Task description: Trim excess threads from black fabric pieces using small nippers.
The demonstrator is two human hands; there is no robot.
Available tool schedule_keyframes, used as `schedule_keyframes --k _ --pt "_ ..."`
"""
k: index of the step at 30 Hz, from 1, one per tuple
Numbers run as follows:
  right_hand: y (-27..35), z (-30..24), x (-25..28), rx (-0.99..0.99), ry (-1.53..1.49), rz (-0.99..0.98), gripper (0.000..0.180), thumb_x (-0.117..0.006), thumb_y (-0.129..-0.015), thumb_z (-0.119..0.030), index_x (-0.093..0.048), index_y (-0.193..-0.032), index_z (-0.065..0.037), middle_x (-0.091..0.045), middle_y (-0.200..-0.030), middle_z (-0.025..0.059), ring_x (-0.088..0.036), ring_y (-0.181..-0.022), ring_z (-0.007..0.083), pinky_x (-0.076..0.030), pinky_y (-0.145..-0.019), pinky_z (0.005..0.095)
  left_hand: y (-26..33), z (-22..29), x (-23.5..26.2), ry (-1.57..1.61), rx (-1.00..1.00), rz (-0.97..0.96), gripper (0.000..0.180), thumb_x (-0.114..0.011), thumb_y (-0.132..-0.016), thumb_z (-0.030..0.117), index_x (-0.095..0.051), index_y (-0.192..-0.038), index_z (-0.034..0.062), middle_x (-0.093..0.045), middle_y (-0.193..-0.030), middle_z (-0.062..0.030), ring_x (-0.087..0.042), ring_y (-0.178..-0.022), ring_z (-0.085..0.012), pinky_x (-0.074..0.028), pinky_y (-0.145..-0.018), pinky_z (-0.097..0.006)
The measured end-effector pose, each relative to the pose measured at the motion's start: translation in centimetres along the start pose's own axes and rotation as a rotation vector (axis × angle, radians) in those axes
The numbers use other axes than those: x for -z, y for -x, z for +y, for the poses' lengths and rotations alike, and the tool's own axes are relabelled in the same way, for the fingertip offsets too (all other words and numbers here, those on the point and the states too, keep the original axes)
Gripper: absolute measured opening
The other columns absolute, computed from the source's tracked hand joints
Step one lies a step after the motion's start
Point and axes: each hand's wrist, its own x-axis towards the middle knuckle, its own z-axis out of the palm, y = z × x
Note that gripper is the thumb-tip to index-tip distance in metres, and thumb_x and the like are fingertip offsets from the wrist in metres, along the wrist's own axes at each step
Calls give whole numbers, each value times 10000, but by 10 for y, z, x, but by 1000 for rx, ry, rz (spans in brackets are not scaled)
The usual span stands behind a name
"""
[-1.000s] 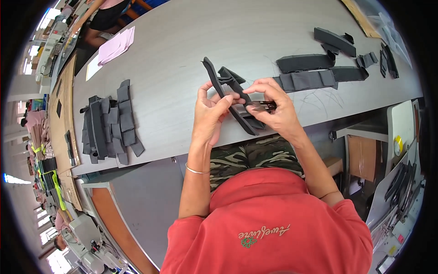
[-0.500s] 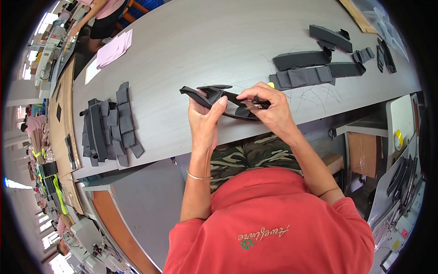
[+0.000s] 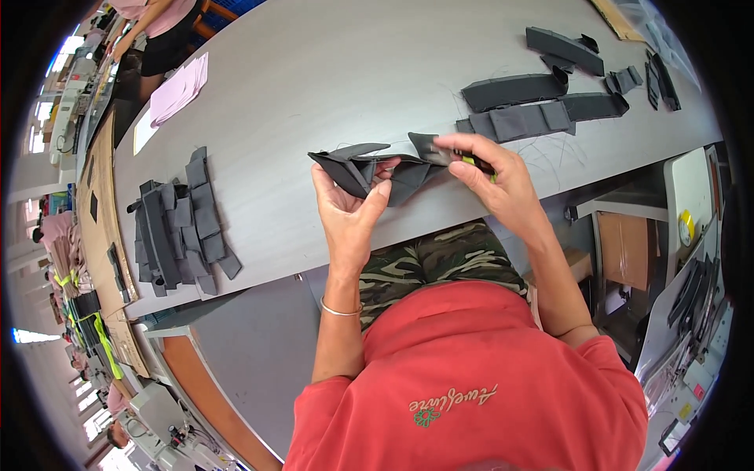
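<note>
A folded dark grey sewn fabric piece (image 3: 408,179) hangs in the air over the near part of the table. My left hand (image 3: 347,206) is closed on its left part, with the thumb on the near side and fingertips showing inside a fold. At the piece's right end is my right hand (image 3: 499,177), curled around small thread snips (image 3: 477,163) with a black and yellow-green handle. Their metal blades are blurred beside the fabric's raised end. Whether the right fingertips also pinch the cloth, I cannot tell.
On the grey table (image 3: 314,78), a stack of dark fabric strips (image 3: 177,228) lies at left and more dark strips (image 3: 518,94) at right, with loose threads about them. Pink sheets (image 3: 179,88) lie far left. Another person (image 3: 161,35) stands beyond the far left edge.
My right hand has moved slightly right and down with the snips. The fabric piece has opened out, and its right end now stands raised. The whole view has shifted a little.
</note>
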Motion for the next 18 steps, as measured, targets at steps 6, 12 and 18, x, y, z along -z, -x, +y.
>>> schedule_keyframes --k 6,12,18 --pt "15 -1 -6 56 240 -2 147 -634 -834 -92 -684 -963 -44 -675 -851 81 -627 -725 217 -482 -651 291 0 1 -5 -66 -48 -7 593 -661 -779 -75 -288 -1230 22 -576 -1117 -165 -605 -1029 -210 -478 -893 -307" --pt "15 -2 -12 124 385 5 106 -632 -822 -69 -687 -908 -38 -670 -813 81 -625 -698 227 -478 -622 302 1 0 -4 -75 -51 -5 581 -650 -773 -92 -292 -1218 18 -539 -1151 -161 -602 -1047 -227 -471 -918 -320" --pt "15 -4 -13 97 383 8 118 -652 -806 -68 -678 -919 -47 -663 -827 84 -619 -707 234 -478 -618 324 4 2 -4 -52 -2 25 603 -658 -767 -89 -288 -1230 22 -520 -1160 -146 -585 -1060 -213 -465 -915 -312"
